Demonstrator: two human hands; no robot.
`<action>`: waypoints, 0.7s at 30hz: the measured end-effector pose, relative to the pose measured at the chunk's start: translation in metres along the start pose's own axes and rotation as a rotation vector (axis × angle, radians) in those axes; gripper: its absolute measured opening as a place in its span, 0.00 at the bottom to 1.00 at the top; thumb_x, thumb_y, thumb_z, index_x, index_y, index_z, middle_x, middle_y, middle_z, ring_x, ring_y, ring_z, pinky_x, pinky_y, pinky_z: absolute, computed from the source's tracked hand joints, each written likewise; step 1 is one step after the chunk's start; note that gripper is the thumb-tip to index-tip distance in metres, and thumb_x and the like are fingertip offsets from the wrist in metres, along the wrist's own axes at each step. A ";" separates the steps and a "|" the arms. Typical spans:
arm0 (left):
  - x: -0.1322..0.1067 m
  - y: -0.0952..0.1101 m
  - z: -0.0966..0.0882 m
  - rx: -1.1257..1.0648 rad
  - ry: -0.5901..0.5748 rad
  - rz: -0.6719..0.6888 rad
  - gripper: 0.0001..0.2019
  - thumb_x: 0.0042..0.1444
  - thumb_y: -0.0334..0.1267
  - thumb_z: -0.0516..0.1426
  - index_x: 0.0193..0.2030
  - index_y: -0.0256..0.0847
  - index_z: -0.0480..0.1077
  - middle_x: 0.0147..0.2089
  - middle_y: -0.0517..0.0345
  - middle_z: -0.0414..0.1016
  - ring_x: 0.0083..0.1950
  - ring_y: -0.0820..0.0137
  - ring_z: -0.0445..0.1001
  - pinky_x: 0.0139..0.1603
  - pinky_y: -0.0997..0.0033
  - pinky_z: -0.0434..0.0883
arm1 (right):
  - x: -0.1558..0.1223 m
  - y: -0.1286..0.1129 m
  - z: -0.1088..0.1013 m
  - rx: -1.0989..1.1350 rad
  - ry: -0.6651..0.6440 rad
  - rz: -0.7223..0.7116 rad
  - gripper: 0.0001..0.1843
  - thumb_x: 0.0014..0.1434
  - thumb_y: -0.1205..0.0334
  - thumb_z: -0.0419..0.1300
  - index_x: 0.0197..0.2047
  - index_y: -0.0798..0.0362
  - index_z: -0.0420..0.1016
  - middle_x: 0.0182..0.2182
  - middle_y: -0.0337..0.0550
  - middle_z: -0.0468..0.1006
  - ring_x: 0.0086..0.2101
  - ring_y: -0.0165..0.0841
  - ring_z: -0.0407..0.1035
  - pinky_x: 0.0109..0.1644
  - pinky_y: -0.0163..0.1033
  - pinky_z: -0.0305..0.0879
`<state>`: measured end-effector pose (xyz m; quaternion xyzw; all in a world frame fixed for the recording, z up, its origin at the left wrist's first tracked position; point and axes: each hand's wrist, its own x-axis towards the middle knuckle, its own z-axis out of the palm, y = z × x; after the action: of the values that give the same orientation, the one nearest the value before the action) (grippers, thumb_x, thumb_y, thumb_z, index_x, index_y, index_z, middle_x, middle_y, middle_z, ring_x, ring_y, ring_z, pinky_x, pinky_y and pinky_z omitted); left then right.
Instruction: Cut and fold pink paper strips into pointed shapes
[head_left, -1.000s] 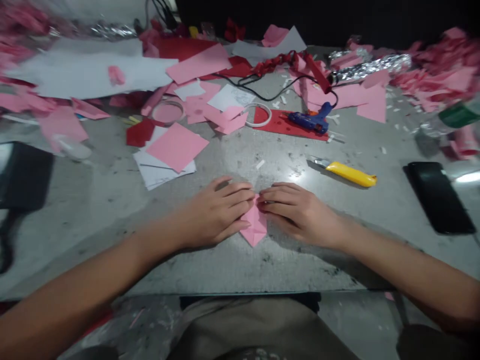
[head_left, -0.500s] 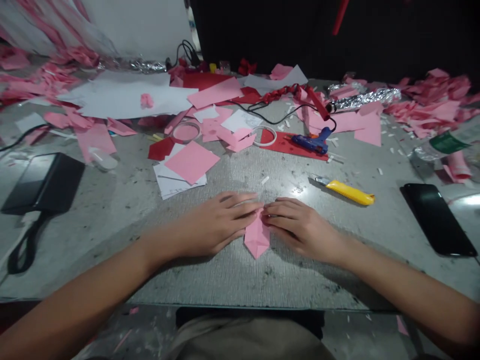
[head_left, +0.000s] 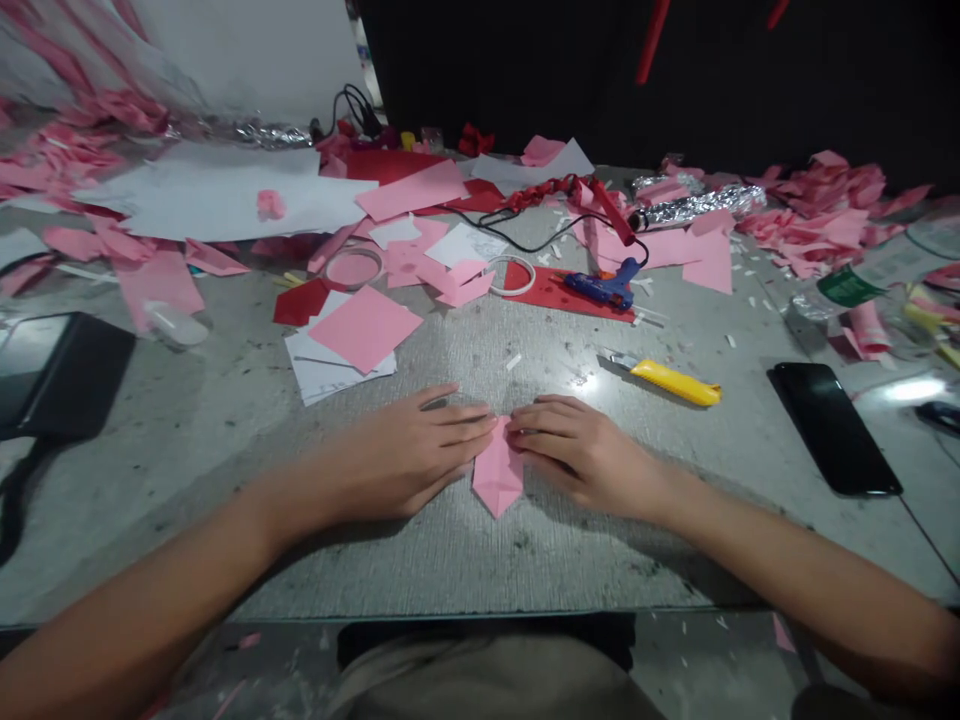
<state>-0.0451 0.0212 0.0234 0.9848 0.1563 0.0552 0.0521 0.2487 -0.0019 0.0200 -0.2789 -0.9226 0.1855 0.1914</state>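
Grey, streaked counter (head_left: 442,575) fills much of the view, its near edge crossed by both forearms. Toward the far side lies a broad white sheet (head_left: 210,195), with a heap of crumpled pink paper (head_left: 832,205) at the far right. The left hand (head_left: 397,455) and right hand (head_left: 585,452) reach in from opposite sides, backs upward, their fingertips almost meeting. Well to the right of them rests a dark phone (head_left: 836,430); beyond the left one, a plain pink square (head_left: 366,328) lies over white papers. Beyond the right one are a yellow-handled cutter (head_left: 679,382) and, farther off, a blue glue gun (head_left: 606,288).

Smaller is the folded pink paper (head_left: 497,475), on the counter between the hands. Both touch its far end, left fingers at its left edge, right fingers at its right; neither is clearly nearer. Whether they pinch it or merely press, I cannot tell. Its long axis runs from those fingertips toward the person and finishes in a point, so most of its length lies uncovered on the near side.

Smallest, a white scrap (head_left: 514,362) sits just beyond the fingertips, touching nothing but the counter.
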 end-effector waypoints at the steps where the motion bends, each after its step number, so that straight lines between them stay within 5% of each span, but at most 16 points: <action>1: 0.000 -0.001 0.001 -0.011 0.015 0.000 0.22 0.76 0.35 0.51 0.73 0.35 0.66 0.71 0.48 0.75 0.75 0.56 0.68 0.78 0.47 0.56 | 0.000 0.000 0.000 0.000 -0.002 0.000 0.12 0.75 0.67 0.56 0.55 0.54 0.80 0.54 0.49 0.84 0.55 0.41 0.78 0.67 0.56 0.70; 14: 0.002 -0.008 0.007 0.012 0.095 0.031 0.18 0.75 0.38 0.54 0.67 0.41 0.72 0.69 0.52 0.77 0.72 0.56 0.71 0.73 0.49 0.64 | -0.003 0.001 0.001 -0.003 0.071 0.006 0.13 0.74 0.67 0.57 0.56 0.52 0.81 0.54 0.50 0.83 0.58 0.44 0.74 0.65 0.57 0.72; 21: 0.008 0.000 0.006 0.033 0.155 0.028 0.16 0.77 0.40 0.53 0.63 0.35 0.73 0.65 0.47 0.80 0.66 0.57 0.75 0.66 0.54 0.68 | -0.005 0.001 0.002 -0.044 0.144 0.119 0.12 0.76 0.61 0.59 0.53 0.50 0.83 0.42 0.49 0.82 0.45 0.42 0.74 0.51 0.53 0.73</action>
<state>-0.0369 0.0231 0.0182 0.9804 0.1470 0.1295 0.0228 0.2522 -0.0048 0.0167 -0.3501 -0.8920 0.1558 0.2399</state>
